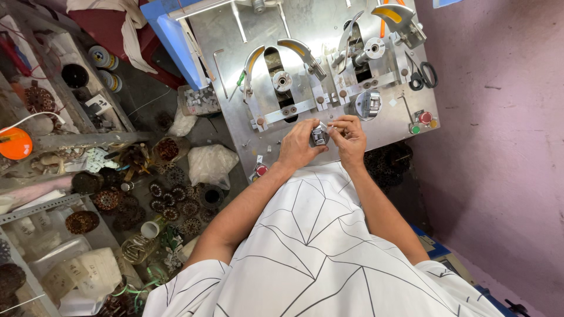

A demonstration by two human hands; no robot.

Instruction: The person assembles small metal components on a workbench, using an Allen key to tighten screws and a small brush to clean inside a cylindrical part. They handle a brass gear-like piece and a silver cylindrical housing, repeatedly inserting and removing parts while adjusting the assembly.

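Just beyond your hands, the grey steel tabletop [376, 132] drops off at its near edge. Your left hand [298, 145] and right hand [349, 140] pinch 1 small silvery metal part [319, 135] between them; loosen either grip and it could fall to the cluttered floor.

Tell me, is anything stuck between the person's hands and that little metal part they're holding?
No. Both the left hand and the right hand grip the small metal part directly, fingers touching it from either side above the steel machine plate. Nothing visible sits between them.

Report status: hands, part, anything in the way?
Left hand and right hand both grip small metal stator core. Held over steel bench. Nothing blocking.
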